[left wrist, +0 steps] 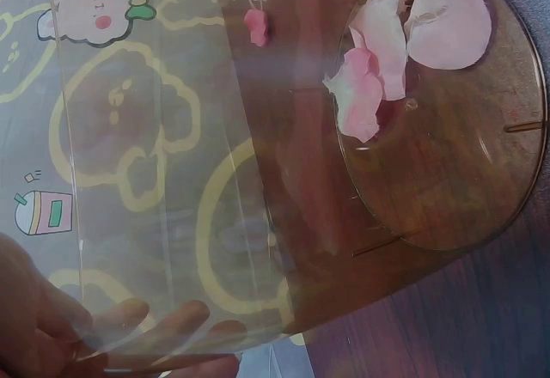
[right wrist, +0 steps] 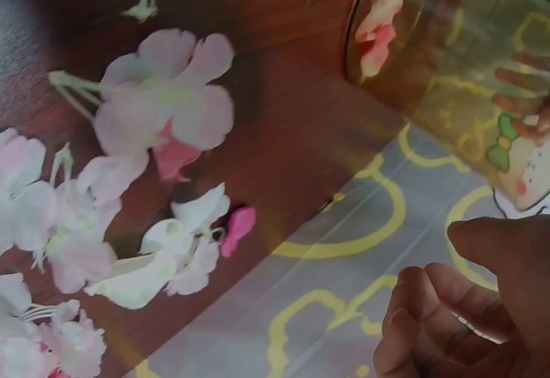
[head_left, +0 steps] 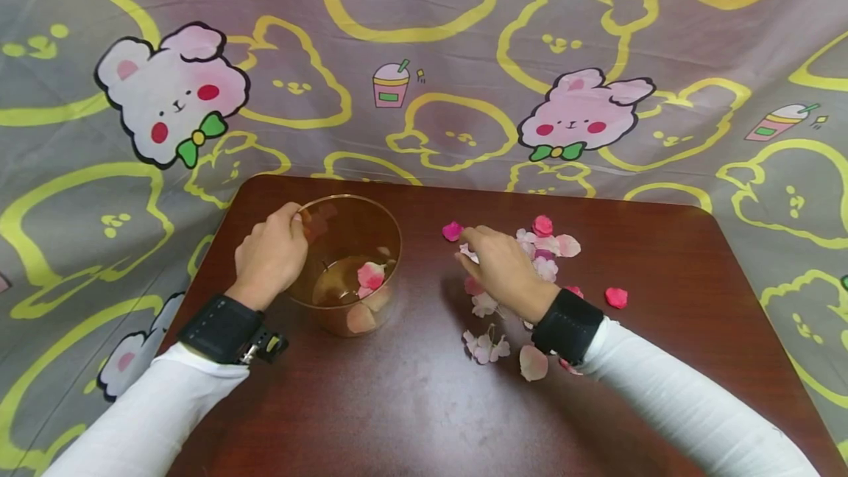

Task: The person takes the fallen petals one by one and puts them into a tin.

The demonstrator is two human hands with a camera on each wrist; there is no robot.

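My left hand (head_left: 270, 252) grips the left rim of a clear amber plastic bucket (head_left: 354, 230), thumb over the edge and fingers (left wrist: 185, 320) seen through its wall. A few pink-and-white petals (head_left: 371, 276) lie inside on the bucket's base, and pale pink ones (left wrist: 451, 26) show there in the left wrist view. Above scattered artificial petals and blossoms, my right hand (head_left: 506, 271) hovers with loosely bent fingers; thumb and fingertips stand apart and nothing shows between them. Pale pink blossoms (right wrist: 168, 94) with thin stems lie below it, beside a magenta petal (head_left: 453, 231).
The dark red-brown table (head_left: 411, 396) has its far edge against a patterned cloth (head_left: 457, 72). Right of the pile lies a lone bright pink petal (head_left: 616, 297); nearer me are a pale petal (head_left: 533, 363) and a small blossom cluster (head_left: 486, 347).
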